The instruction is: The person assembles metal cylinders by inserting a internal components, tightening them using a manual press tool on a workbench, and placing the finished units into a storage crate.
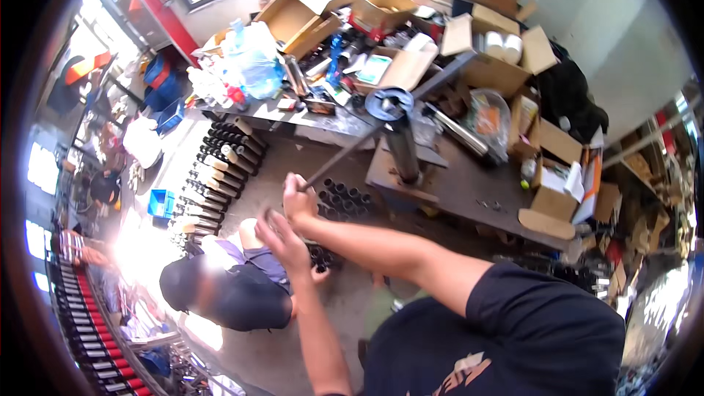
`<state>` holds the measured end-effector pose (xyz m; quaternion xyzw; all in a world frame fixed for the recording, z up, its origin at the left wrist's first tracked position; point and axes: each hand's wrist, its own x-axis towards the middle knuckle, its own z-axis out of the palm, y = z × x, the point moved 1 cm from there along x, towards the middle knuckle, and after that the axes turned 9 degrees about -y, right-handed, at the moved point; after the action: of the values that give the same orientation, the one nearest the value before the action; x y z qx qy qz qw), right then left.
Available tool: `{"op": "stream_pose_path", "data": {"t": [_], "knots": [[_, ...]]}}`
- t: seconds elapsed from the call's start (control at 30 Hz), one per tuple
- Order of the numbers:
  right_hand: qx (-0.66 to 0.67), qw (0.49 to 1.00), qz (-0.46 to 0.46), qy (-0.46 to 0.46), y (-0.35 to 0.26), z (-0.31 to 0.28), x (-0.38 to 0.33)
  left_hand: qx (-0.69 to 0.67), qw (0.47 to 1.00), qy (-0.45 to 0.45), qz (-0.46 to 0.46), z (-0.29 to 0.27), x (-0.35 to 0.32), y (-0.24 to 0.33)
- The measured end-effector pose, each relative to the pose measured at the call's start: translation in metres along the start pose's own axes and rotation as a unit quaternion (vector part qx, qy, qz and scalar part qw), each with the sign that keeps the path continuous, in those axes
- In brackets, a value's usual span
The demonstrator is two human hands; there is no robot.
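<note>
My right hand (299,204) is closed around the near end of a long metal bar (339,163). The bar slants up to the right, to a round blue-grey ring (390,104) on top of an upright dark metal tube (401,148) at the bench's front. Just left of and below my right hand is my left hand (284,240). Its fingers are slightly smeared by motion but look apart, with nothing visible in them. Both hands are in the air over the floor, and the left one is apart from the bar.
A crouching person (238,290) in a dark cap is close below my left hand. Rows of dark tubes (220,169) lie at the left; several upright black tubes (343,198) stand beneath the bar. The bench (469,198) carries cardboard boxes (491,66), plastic bags (253,66) and loose parts.
</note>
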<state>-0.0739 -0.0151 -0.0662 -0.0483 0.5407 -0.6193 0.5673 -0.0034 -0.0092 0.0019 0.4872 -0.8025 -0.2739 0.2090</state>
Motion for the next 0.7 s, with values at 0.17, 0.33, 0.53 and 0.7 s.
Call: {"op": "stream_pose_path", "data": {"t": [0.17,0.33,0.53,0.7], "knots": [[-0.391,0.74,-0.526,0.149,-0.179,-0.281,-0.007,0.073,0.99,0.053,0.112,0.183,0.073,0.05],[-0.811,0.331,-0.366,0.315,-0.413,-0.463,-0.015,0.206,0.974,-0.039,0.08,0.193,0.105,0.18],[-0.749,0.406,-0.387,0.354,-0.415,-0.54,0.015,0.303,0.935,0.014,0.184,0.188,0.118,0.233],[-0.698,0.483,-0.327,0.416,-0.355,-0.488,0.054,0.326,0.889,0.091,0.307,0.127,0.16,0.192]]}}
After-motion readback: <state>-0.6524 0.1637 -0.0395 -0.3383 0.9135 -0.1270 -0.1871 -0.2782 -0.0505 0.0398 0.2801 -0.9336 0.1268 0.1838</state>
